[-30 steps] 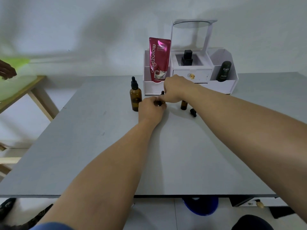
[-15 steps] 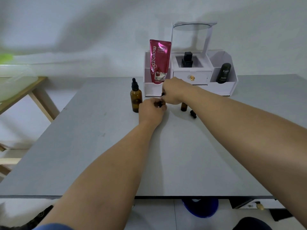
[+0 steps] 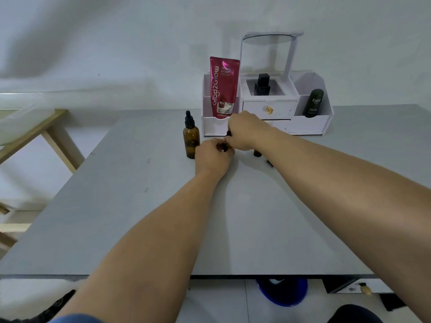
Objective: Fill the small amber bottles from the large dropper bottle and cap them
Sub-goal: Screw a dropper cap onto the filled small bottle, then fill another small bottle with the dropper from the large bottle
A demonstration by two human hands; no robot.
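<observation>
The large amber dropper bottle [image 3: 191, 139] stands capped on the grey table [image 3: 140, 206], just left of my hands. My left hand [image 3: 213, 157] is closed around a small amber bottle [image 3: 224, 147] that is mostly hidden by my fingers. My right hand [image 3: 245, 131] comes from above and pinches the black cap on that bottle. A second small amber bottle [image 3: 257, 153] stands partly behind my right forearm, with a loose black cap [image 3: 270, 162] lying beside it.
A white organiser [image 3: 307, 124] at the back of the table holds a pink tube [image 3: 224, 87], a black bottle [image 3: 261, 85] and a dark green container [image 3: 313, 103]. A wooden table [image 3: 46, 134] stands to the left.
My hands have stayed together on the small bottle, shifting only slightly. The other person's hand and green object at the far left have left the view.
</observation>
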